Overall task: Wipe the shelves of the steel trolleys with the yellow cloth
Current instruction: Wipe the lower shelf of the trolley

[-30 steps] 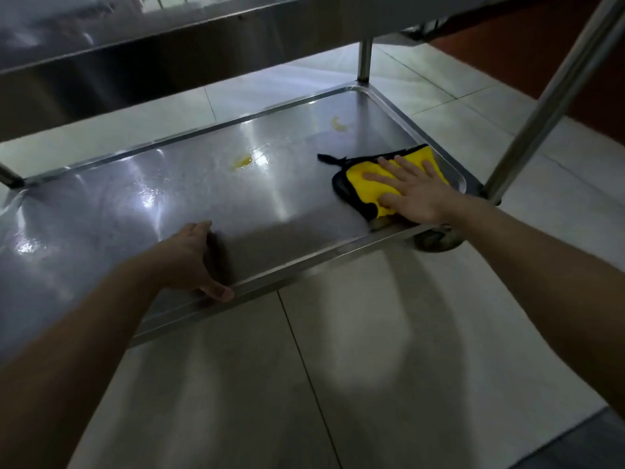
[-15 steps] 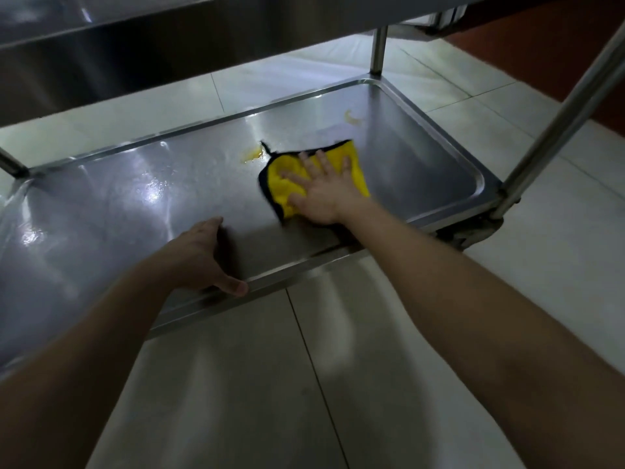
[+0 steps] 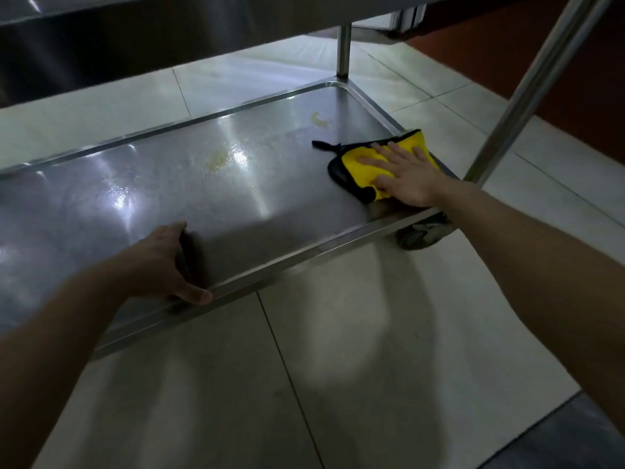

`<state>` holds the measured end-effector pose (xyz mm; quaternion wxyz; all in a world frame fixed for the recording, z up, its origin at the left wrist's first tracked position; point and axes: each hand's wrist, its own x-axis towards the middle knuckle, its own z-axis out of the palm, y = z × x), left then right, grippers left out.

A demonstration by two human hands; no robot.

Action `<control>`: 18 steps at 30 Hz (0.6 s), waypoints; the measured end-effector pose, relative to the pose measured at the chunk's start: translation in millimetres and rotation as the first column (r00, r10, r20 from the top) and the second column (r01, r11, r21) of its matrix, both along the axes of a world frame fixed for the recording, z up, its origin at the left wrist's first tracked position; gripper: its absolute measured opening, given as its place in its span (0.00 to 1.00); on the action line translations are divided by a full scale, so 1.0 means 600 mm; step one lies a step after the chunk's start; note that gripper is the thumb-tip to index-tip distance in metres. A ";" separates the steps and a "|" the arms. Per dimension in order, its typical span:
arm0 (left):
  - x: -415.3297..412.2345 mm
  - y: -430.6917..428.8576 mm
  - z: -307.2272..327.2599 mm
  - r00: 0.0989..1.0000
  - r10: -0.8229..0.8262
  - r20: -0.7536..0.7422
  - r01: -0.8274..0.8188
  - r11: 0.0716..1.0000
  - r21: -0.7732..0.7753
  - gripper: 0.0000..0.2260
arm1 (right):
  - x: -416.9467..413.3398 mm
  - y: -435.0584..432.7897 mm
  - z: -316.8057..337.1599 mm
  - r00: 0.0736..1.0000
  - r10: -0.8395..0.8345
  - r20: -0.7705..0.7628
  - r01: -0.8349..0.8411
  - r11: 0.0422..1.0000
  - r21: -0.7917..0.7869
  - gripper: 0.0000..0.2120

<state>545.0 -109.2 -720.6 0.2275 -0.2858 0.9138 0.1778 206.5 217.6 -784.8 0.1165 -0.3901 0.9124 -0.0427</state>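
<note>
The right hand (image 3: 407, 176) lay flat, fingers spread, pressing down on the yellow cloth (image 3: 363, 164) rather than gripping it. The cloth sat under the palm and fingers at the near right corner of the bottom shelf (image 3: 236, 184), its black edging and a dark tail poking out to the left of the fingertips. The left hand (image 3: 162, 262) was closed over the shelf's near rim (image 3: 304, 247), thumb on the outer lip, fingers inside the tray. Two yellowish smears marked the steel: one (image 3: 216, 160) near the middle, another (image 3: 318, 119) toward the far right corner. A caster wheel (image 3: 422, 233) showed below the right corner, on the tiled floor (image 3: 304, 367).
</note>
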 end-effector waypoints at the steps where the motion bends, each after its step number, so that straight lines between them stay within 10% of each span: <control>1: 0.000 0.000 -0.001 1.000 -0.006 -0.004 0.006 1.000 0.000 0.76 | -0.017 -0.010 -0.003 0.999 -0.032 -0.009 0.032 0.999 0.009 0.28; 8: -0.002 -0.001 -0.007 0.998 -0.007 -0.058 0.006 1.000 -0.004 0.70 | 0.003 -0.210 -0.003 0.988 -0.152 0.019 0.152 0.988 -0.023 0.33; 18: 0.058 0.021 -0.033 0.924 0.065 -0.377 -0.094 0.994 -0.059 0.65 | 0.310 -0.337 -0.007 0.914 0.404 -0.027 -0.405 0.910 -0.085 0.33</control>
